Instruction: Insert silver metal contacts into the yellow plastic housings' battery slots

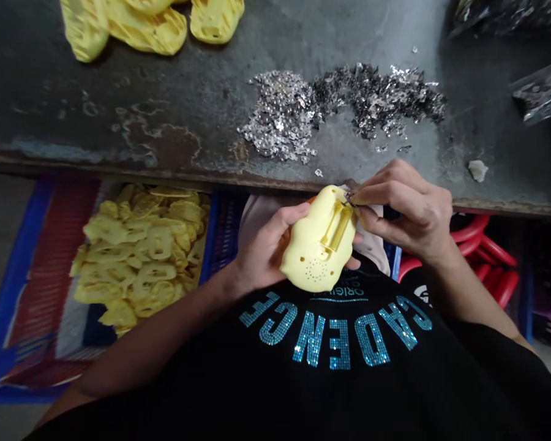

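A yellow plastic shell [305, 257] with a raised rib and a cluster of small holes rests in my left hand [266, 245], whose fingers wrap under it. So my left hand grips the shell from below, just under the table edge. My right hand [406, 211] pinches a tiny metal piece [349, 198] between thumb and fingers. That piece touches the shell's upper edge. The fingertips partly hide the spot where the two meet.
A heap of small silvery metal pieces [335, 107] lies on the worn grey metal table [119, 79]. Yellow plastic parts [142, 21] lie at its far left, and more fill a blue basket [22, 288] below left. Red stacked stools [484, 251] stand below right.
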Action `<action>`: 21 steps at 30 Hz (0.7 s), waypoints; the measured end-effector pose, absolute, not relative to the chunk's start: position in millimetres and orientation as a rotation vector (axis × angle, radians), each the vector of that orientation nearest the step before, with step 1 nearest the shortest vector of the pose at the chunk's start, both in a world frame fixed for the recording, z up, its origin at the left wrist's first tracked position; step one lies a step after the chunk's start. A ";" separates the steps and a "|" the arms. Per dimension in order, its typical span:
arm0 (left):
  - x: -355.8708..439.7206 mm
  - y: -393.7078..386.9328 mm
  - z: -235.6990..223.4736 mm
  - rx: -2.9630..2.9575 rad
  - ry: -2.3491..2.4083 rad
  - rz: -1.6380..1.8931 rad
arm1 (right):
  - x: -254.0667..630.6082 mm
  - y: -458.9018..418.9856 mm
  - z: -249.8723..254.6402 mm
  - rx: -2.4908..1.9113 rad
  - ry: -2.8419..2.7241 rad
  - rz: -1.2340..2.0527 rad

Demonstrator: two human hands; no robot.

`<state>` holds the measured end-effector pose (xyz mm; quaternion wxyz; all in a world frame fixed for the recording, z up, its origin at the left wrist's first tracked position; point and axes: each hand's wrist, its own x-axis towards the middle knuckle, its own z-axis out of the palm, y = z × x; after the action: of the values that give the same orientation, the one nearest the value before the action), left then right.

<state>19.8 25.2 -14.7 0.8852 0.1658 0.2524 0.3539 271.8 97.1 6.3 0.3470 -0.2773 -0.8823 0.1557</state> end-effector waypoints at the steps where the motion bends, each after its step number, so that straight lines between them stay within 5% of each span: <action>1: 20.2 24.5 -14.3 0.344 0.527 0.741 | 272.1 96.4 8.0 -0.743 -2.332 0.380; 21: 28.0 19.5 -16.8 0.289 0.532 0.759 | 278.3 81.8 7.6 -0.736 -2.370 0.288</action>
<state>28.0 19.5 -16.8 0.8845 0.1388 0.2556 0.3648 278.3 81.8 7.6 0.3163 -0.2795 -0.8999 0.1095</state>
